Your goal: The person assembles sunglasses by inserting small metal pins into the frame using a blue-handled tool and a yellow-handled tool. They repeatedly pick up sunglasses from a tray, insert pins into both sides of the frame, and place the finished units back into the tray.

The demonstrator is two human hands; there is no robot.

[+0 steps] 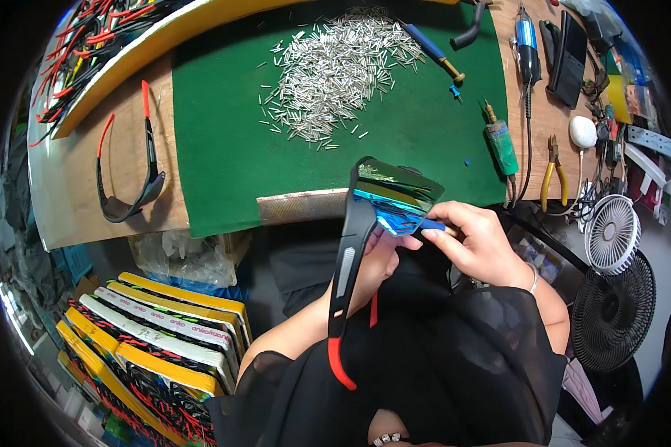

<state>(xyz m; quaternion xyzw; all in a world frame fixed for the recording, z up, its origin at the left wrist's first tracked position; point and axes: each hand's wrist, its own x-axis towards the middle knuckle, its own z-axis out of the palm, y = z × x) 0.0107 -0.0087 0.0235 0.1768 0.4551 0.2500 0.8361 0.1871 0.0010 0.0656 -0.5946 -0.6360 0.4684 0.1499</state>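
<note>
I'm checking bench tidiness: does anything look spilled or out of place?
Possibly: silvery pins lie heaped loose on the green mat, strays around them, which looks spilled, though it may be deliberate. A blue bit sits alone near the green-handled tool. The held sunglasses show no obvious damage.

Bright, reflections on mirrored lens (395,195), fisheye bending, black corners
</note>
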